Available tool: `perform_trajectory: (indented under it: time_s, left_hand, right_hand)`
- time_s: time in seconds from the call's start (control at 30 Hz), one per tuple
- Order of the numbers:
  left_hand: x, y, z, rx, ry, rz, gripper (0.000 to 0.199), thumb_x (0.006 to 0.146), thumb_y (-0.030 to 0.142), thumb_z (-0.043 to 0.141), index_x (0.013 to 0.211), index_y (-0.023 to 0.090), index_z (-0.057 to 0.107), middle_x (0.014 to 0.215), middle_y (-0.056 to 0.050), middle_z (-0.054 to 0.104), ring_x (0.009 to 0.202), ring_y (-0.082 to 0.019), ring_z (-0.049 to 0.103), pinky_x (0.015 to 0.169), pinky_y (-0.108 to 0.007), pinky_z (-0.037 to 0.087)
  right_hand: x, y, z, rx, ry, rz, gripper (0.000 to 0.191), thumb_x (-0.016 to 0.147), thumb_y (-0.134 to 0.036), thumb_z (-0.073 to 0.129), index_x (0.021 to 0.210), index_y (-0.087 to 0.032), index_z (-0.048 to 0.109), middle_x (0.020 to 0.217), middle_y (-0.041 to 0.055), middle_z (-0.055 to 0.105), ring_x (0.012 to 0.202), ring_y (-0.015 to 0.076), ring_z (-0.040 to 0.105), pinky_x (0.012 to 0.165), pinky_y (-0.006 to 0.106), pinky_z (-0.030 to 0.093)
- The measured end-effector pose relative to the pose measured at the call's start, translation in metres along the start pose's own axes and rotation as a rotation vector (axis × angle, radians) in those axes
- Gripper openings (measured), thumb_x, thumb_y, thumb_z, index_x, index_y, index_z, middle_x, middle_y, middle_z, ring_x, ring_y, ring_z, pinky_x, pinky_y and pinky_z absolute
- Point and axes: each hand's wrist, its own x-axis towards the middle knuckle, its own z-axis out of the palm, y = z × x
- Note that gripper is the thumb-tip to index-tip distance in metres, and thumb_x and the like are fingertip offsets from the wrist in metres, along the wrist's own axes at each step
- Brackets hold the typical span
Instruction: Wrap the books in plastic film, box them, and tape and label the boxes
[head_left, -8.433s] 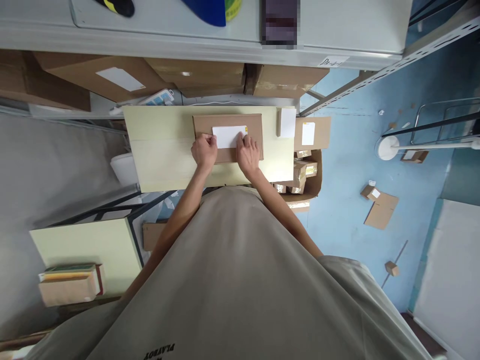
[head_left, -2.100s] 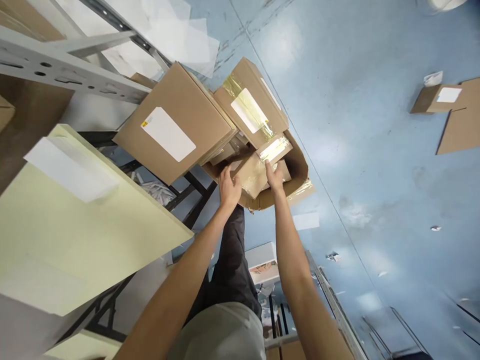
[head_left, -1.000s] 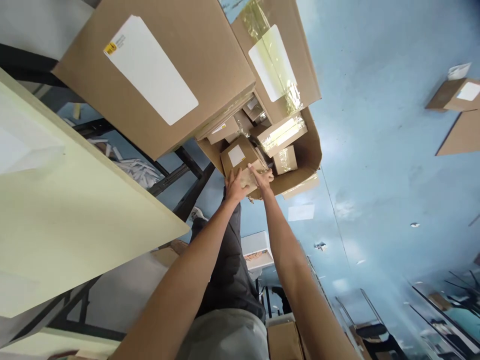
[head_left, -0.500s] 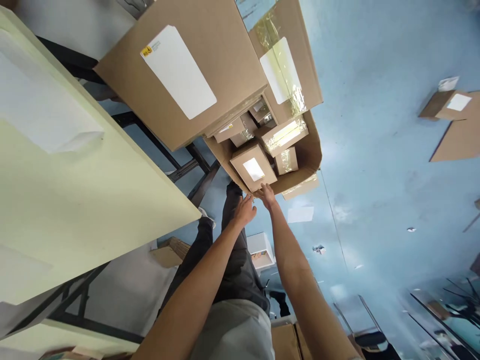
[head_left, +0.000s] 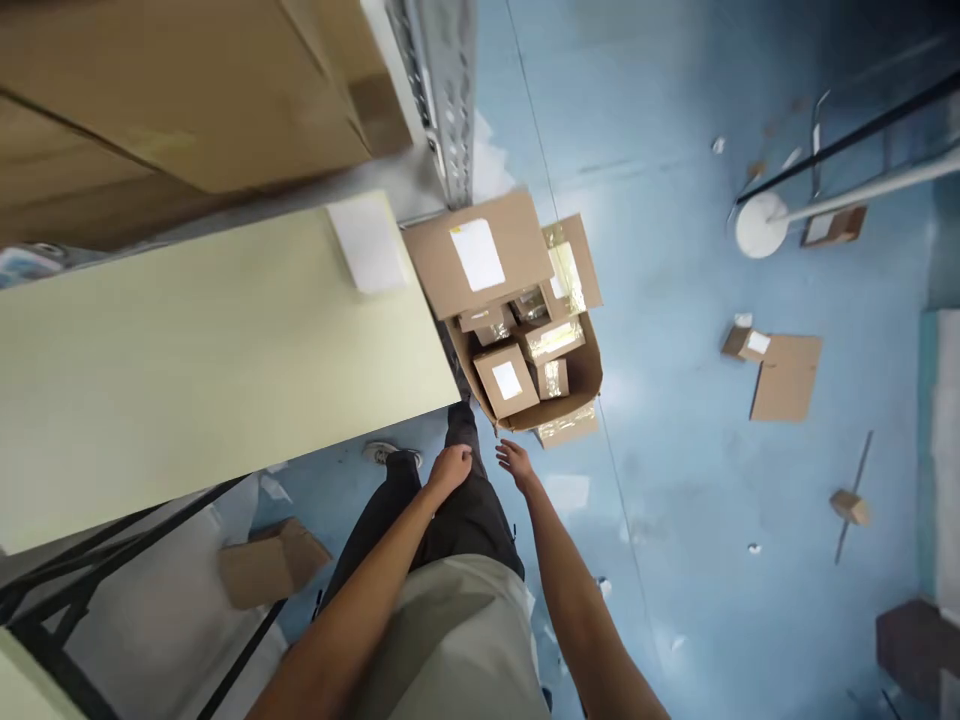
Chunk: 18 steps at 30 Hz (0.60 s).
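Observation:
An open carton (head_left: 592, 385) stands on the floor in front of me, packed with several small taped boxes. Among them a small box with a white label (head_left: 495, 372) lies nearest to me. One broad carton flap (head_left: 517, 225) with a white label folds outward over the far side. My right hand (head_left: 514, 462) hovers just short of the carton's near rim, fingers apart and holding nothing. To its left, my left hand (head_left: 453, 468) is curled closed in front of my trouser leg, apart from the carton; nothing shows in it.
A pale yellow table (head_left: 225, 380) reaches in from the left, its corner close to the carton. Behind it stand a metal rack post (head_left: 454, 100) and large cardboard boxes (head_left: 187, 90). Flattened cardboard (head_left: 787, 378) and a white round-based stand (head_left: 760, 225) are on the blue floor.
Both my hands have come away from the carton's near edge and drawn back towards me, the left one curling. My view has risen, so the carton looks smaller and farther off.

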Motion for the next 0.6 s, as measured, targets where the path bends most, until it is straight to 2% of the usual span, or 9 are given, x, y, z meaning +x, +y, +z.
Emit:
perform_trajectory:
  time_s: [0.13,0.27,0.37,0.43,0.5,0.6]
  left_hand:
    - [-0.057,-0.033,-0.053,-0.163,0.166,0.011,0.040,0.091,0.013,0.057,0.122,0.023,0.078,0.126,-0.010,0.081,0.127,-0.028,0.074,0.112,-0.039,0.054]
    - [-0.125,-0.083,-0.104,-0.399,0.376,0.051,0.038,0.091,0.017,0.056,0.121,0.023,0.078,0.131,-0.009,0.079,0.130,-0.025,0.072,0.115,-0.037,0.053]
    - [-0.181,-0.133,-0.134,-0.672,0.548,0.098,0.031,0.090,0.024,0.059,0.113,0.024,0.080,0.126,-0.007,0.081,0.129,-0.026,0.073,0.117,-0.038,0.053]
    - [-0.218,-0.172,-0.149,-0.846,0.663,0.133,0.024,0.087,0.031,0.063,0.103,0.025,0.080,0.127,-0.007,0.081,0.130,-0.027,0.073,0.118,-0.039,0.053]
    - [-0.254,-0.215,-0.160,-0.990,0.778,0.179,0.023,0.086,0.038,0.066,0.099,0.024,0.080,0.129,-0.008,0.080,0.131,-0.029,0.072,0.119,-0.042,0.052]
    - [-0.307,-0.282,-0.165,-1.175,0.966,0.278,0.035,0.087,0.046,0.068,0.110,0.021,0.079,0.126,-0.011,0.081,0.127,-0.031,0.073,0.117,-0.046,0.054]
  right_hand:
    - [-0.054,-0.019,0.017,-0.089,-0.060,-0.145,0.035,0.063,-0.042,0.085,0.091,-0.023,0.075,0.094,0.0076,0.079,0.092,0.0253,0.074,0.092,0.041,0.056]
    - [-0.112,-0.041,0.059,-0.219,-0.180,-0.322,0.045,0.060,-0.051,0.088,0.093,-0.023,0.076,0.101,0.0096,0.080,0.101,0.0298,0.075,0.087,0.039,0.057]
    - [-0.160,-0.046,0.109,-0.349,-0.285,-0.428,0.052,0.059,-0.055,0.090,0.098,-0.024,0.078,0.106,0.0105,0.080,0.108,0.0318,0.075,0.089,0.040,0.058]
    - [-0.191,-0.040,0.150,-0.429,-0.368,-0.496,0.055,0.060,-0.056,0.091,0.103,-0.025,0.078,0.111,0.0107,0.081,0.113,0.0325,0.074,0.096,0.042,0.058]
    - [-0.221,-0.026,0.195,-0.513,-0.468,-0.560,0.057,0.064,-0.058,0.089,0.110,-0.025,0.078,0.119,0.0116,0.081,0.119,0.0330,0.074,0.103,0.044,0.057]
    - [-0.262,0.007,0.267,-0.669,-0.620,-0.636,0.063,0.072,-0.064,0.084,0.121,-0.025,0.077,0.133,0.0141,0.077,0.126,0.0335,0.073,0.109,0.047,0.055]
